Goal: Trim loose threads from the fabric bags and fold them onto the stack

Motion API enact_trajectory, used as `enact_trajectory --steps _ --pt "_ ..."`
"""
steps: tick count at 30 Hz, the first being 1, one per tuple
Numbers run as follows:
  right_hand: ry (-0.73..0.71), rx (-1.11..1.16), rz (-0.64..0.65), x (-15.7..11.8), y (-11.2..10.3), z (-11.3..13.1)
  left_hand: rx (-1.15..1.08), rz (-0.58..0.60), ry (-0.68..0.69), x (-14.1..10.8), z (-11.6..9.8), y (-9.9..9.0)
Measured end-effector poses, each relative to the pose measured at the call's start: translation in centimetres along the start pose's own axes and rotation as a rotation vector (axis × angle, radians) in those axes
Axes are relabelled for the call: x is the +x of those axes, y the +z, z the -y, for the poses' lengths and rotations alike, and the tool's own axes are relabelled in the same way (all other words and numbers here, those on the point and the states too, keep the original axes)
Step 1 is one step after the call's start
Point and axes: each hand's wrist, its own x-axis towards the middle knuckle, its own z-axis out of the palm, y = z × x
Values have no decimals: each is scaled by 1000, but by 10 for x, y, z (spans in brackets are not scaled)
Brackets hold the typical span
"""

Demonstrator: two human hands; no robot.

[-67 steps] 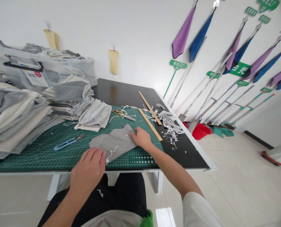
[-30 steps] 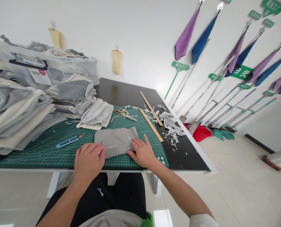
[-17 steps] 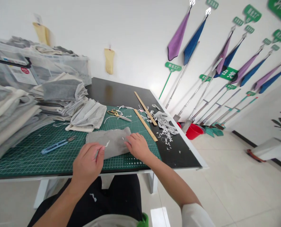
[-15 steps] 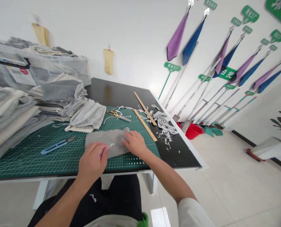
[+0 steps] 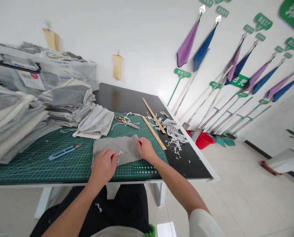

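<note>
A folded piece of grey cloth (image 5: 127, 146) lies flat on the green cutting mat (image 5: 70, 171) in front of me. My left hand (image 5: 106, 166) rests on its near left part, fingers curled and thumb against the forefinger; whatever they pinch is hidden. Beside that thumb, a short white thread (image 5: 120, 152) lies on the cloth. At the cloth's right edge, my right hand (image 5: 146, 149) has its fingers bent and closed on the fabric. Gold-handled scissors (image 5: 126, 121) lie beyond the cloth, and a blue utility knife (image 5: 65, 151) lies to its left.
Stacks of grey and white cloth (image 5: 68, 98) fill the left side, before a clear plastic bin (image 5: 70, 70). Two wooden rulers (image 5: 154, 133) and a heap of white scraps (image 5: 174, 131) lie at right. Beyond the table edge stand mops and a red bucket (image 5: 203, 141).
My right hand has gone from lying over the cloth with fingers reaching across it to curled fingers at its right edge. My left hand stays curled on the cloth. The view has shifted slightly.
</note>
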Motion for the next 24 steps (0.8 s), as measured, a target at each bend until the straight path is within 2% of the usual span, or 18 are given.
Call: enact_trajectory --steps 5,8,11,14,19,24 --pt "15 302 -59 -19 -5 28 -107 -72 2 -3 -1 -5" --pt "38 532 -20 -32 9 55 -186 -138 26 -6 -5 -7" --pt "146 764 -13 -37 26 75 -225 -194 51 -9 -10 -7" --pt "254 959 -7 -39 36 85 -221 -226 94 -9 -15 -8" --pt "338 1242 40 -49 38 96 -179 -258 178 -11 -22 -9" --pt "401 1451 -28 -58 40 100 -169 -243 222 -13 -22 -7"
